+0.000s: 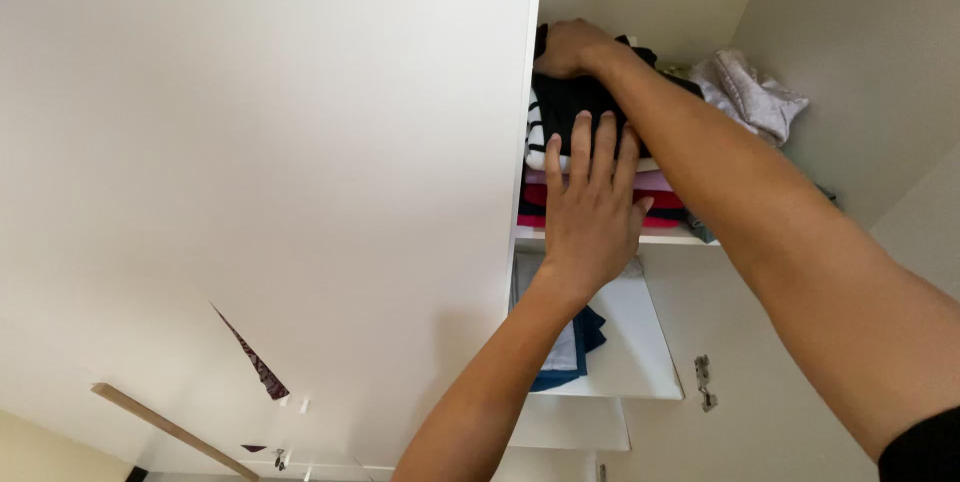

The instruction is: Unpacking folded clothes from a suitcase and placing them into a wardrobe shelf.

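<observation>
A stack of folded clothes [590,197] lies on a high white wardrobe shelf [680,238]; red, pink and black-and-white striped pieces are under a black garment [570,102] on top. My left hand [592,202] presses flat against the front of the stack, fingers spread and pointing up. My right hand [570,47] reaches over the top and grips the far edge of the black garment.
A crumpled grey garment [750,92] lies further right on the same shelf. Below, a lower shelf [630,352] carries folded blue and white clothes [570,347]. A white wardrobe panel [280,172] fills the left. A metal hinge [705,382] sits on the right wall.
</observation>
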